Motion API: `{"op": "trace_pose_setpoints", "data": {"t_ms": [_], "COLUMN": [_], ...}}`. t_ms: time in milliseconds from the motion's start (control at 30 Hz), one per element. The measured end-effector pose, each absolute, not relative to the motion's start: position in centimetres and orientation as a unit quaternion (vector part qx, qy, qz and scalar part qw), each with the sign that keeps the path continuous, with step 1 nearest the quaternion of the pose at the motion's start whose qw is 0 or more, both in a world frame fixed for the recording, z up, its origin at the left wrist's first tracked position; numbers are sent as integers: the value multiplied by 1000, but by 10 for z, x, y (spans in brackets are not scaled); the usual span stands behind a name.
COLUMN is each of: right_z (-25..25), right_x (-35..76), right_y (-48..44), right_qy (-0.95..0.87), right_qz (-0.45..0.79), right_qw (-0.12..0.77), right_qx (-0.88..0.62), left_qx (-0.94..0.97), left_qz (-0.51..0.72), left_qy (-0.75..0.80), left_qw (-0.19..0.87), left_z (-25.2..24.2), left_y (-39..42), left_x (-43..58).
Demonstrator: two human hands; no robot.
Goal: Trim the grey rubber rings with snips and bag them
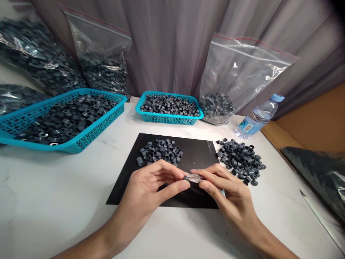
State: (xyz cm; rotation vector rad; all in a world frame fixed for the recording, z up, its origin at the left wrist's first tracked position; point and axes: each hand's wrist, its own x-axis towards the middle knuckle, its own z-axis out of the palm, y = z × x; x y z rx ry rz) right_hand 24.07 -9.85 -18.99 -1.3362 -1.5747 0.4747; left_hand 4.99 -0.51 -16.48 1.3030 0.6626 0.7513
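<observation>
Your work stands partway: a small heap of grey rings (161, 151) lies at the far edge of the black mat (194, 158), and a second, larger heap (241, 160) lies on the table (54, 201) just right of the mat. By my judgement much remains, since the small teal basket (169, 117) beyond the mat and the large teal basket (88, 138) at far left are both well filled, and the bags (237, 79) behind hold more. Your left hand (151, 187) and right hand (229, 190) meet over the near half of the mat, fingers curled in, pinching one small pale piece (193, 178) between thumb and fingertips from either side. What the piece is I cannot tell; it is blurred. A water bottle (256, 118) lies at far right, clear of the work.
</observation>
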Motion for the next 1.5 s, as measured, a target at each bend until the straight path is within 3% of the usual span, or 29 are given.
{"op": "trace_pose_setpoints", "data": {"t_ms": [1500], "right_z": [-190], "right_x": [246], "right_y": [-95], "right_qy": [-573], "right_qz": [228], "right_qw": [516], "right_qx": [-595], "left_qx": [569], "left_qz": [309], "left_qy": [367], "left_qw": [668], "left_z": [-161], "left_y": [-3], "left_x": [49]}}
